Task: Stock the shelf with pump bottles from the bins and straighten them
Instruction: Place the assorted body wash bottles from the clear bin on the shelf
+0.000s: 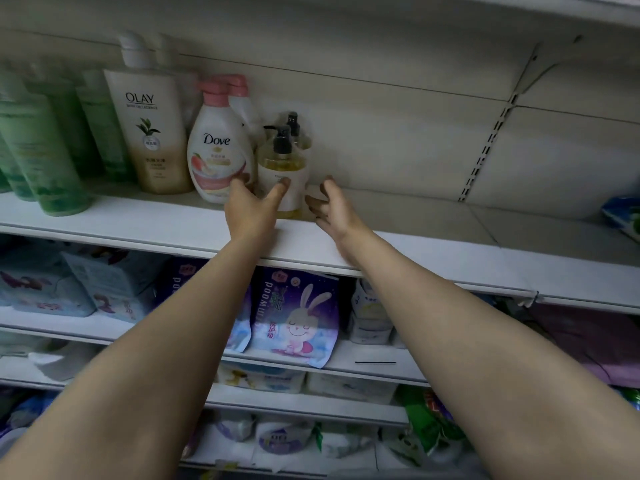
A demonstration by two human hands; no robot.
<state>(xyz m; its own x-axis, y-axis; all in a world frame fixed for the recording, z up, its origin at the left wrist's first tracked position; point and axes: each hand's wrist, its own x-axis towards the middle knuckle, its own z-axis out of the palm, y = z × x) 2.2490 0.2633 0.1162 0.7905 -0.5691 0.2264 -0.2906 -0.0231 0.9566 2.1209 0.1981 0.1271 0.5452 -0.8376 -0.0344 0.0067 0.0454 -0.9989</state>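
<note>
On the shelf (145, 216), green bottles (52, 161) stood far left, then a cream bottle (152, 133) and a pink-capped bottle (216, 150). Your left hand (251, 209) touched the amber pump bottle (283, 168) with spread fingers (282, 188). Your right hand (332, 209) hovered just beside it, fingers loosely spread, holding nothing.

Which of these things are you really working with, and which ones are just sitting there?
In the job:
left hand, thumb touching the front amber pump bottle
right hand, open beside that bottle
second amber pump bottle behind it
top shelf

Just sitting there:
Dove bottle
Olay bottle
green bottles
purple rabbit packet on the shelf below
</note>
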